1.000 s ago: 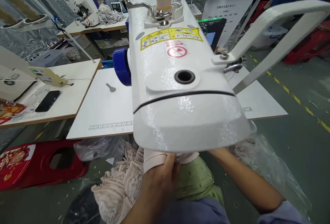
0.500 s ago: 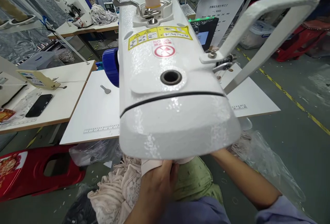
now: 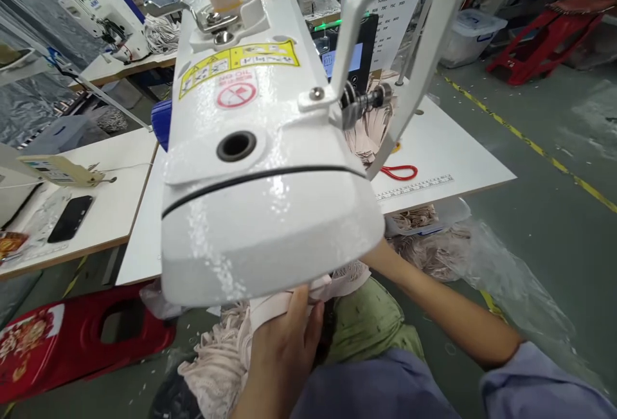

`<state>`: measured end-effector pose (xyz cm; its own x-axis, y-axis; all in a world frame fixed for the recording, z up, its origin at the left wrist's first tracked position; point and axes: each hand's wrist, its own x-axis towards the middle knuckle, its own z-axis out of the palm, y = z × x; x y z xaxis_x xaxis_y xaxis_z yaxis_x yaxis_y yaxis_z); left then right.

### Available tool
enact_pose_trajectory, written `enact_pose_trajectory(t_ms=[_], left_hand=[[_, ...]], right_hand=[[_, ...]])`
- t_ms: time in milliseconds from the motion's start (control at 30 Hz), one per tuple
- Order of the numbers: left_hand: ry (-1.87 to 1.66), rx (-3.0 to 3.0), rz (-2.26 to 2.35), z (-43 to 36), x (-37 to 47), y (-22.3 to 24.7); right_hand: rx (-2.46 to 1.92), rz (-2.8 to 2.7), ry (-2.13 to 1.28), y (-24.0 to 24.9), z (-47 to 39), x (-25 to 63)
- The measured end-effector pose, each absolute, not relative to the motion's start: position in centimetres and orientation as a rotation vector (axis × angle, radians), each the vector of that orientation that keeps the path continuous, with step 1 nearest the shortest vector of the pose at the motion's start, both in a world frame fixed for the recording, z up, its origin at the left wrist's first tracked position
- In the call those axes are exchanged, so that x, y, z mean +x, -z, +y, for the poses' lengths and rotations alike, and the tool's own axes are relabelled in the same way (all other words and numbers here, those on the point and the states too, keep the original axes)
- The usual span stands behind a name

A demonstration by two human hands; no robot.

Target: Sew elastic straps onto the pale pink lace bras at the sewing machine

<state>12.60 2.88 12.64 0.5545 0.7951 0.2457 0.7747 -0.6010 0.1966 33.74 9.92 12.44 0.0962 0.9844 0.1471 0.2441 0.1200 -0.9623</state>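
White sewing machine head (image 3: 260,149) fills centre view, above the white counter (image 3: 453,149). Pale pink lace fabric (image 3: 222,367) hangs below its front edge. Left hand (image 3: 284,348) pinches the fabric's band. Right hand hidden under machine; grip cannot be told. Red scissors (image 3: 400,172) on counter.
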Motion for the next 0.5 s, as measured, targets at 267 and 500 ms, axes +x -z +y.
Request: enact_pose_trajectory(t_ms=[267,500], left_hand=[[-0.482,2.637,1.35,3.1,13.1,-13.0],[-0.505,2.636,1.366,3.1,13.9,-12.8]], right_hand=[[-1.294,-1.332,-0.864,-11.6,9.4,34.1],[-1.264,-1.333,-0.864,-11.6,9.0,34.3]])
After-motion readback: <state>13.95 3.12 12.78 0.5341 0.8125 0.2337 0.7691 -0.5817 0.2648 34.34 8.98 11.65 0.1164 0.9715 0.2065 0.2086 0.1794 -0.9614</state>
